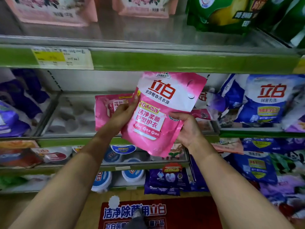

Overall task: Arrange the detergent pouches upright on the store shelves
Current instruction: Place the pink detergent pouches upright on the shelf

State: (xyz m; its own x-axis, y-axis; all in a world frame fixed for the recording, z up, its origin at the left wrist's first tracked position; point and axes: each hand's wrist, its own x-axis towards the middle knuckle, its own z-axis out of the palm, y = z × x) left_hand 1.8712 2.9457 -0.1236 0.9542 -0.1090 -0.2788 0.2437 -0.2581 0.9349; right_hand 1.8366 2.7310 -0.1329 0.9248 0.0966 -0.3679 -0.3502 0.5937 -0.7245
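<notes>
At your far left, purple pouches sit slumped on the middle shelf, beside a bare stretch of shelf floor. Next comes a second pink pouch, behind your left hand, whether standing or leaning you cannot tell. That hand grips the left edge of the pink detergent pouch, thumb on its front face. You hold the pouch in the air in front of the middle shelf, label toward you, its top tipped to the right. Your right hand holds its lower right edge, fingers curled behind. Farther right, blue and white pouches stand crowded on the neighbouring shelf.
</notes>
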